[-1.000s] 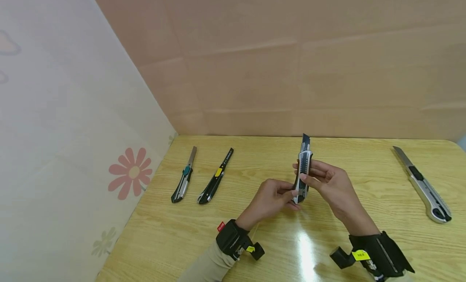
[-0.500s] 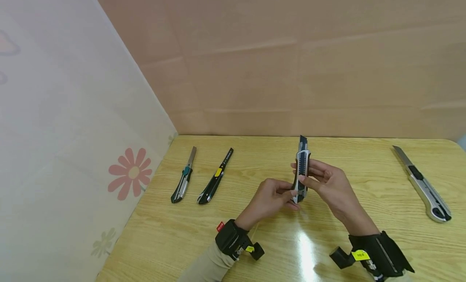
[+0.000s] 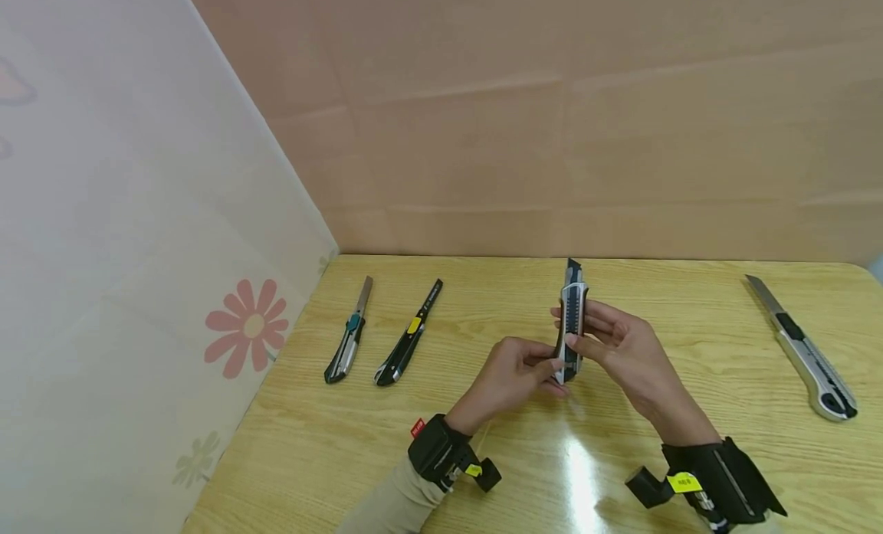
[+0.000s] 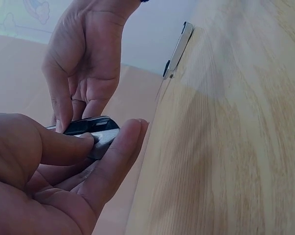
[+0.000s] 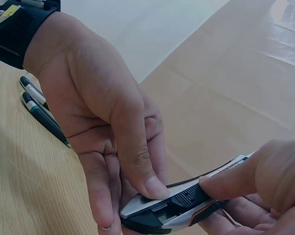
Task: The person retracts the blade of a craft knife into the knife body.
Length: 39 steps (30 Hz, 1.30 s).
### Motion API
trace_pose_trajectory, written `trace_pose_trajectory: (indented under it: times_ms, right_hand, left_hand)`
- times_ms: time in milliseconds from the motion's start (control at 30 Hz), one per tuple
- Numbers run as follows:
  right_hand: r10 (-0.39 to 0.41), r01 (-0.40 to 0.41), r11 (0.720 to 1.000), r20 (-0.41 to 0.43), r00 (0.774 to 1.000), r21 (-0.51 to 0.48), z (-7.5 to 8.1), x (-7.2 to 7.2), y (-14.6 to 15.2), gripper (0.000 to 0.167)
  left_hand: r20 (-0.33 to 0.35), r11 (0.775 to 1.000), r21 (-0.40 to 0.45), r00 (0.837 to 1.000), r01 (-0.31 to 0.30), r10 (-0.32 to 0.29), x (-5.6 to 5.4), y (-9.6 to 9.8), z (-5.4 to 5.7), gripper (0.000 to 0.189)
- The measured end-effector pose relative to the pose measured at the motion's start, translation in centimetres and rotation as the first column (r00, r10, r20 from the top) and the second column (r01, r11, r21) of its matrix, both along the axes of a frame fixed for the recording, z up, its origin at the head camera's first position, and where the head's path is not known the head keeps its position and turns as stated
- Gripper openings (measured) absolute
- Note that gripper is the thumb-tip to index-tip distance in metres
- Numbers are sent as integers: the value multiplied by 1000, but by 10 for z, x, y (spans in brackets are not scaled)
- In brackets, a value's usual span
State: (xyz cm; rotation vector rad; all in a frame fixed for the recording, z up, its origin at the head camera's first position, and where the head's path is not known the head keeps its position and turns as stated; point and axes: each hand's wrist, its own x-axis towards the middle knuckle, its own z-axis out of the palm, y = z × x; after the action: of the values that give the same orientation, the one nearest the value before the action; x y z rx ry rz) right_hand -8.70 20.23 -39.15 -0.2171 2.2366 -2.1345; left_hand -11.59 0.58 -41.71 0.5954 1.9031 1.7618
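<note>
Both hands hold one silver and black utility knife (image 3: 572, 312) above the table, its dark blade end pointing up and away in the head view. My left hand (image 3: 510, 377) pinches the butt end between thumb and fingers. Higher on the handle, my right hand (image 3: 631, 354) grips it from the right, with the thumb on the black slider (image 5: 189, 196). In the left wrist view the knife's butt (image 4: 105, 139) sits between the left thumb and fingers; most of the handle is hidden there.
On the left of the wooden table (image 3: 414, 473) lie a teal-slider utility knife (image 3: 348, 339) and a black one with a yellow slider (image 3: 408, 335). A grey utility knife (image 3: 803, 350) lies at the right. A flower-patterned wall (image 3: 172, 235) borders the left edge.
The held knife has moved slightly left and its tip has lowered a little since one second ago. Both hands keep their hold, and the knives on the table stay put.
</note>
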Motion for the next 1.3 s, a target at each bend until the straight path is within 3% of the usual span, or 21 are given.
trace_pose_trajectory:
  times_ms: [600,1300]
  right_hand:
    - [47,-47,999,-29,998,9,-1,-1,0,64]
    - [100,-99,995,-8,995,11,-6,-3,-1,74]
  left_hand:
    - [15,1000,2,1000,-7,7,-2,-1,2,25]
    - [69,1000,26,998,12,-13,-3,-3,4,26]
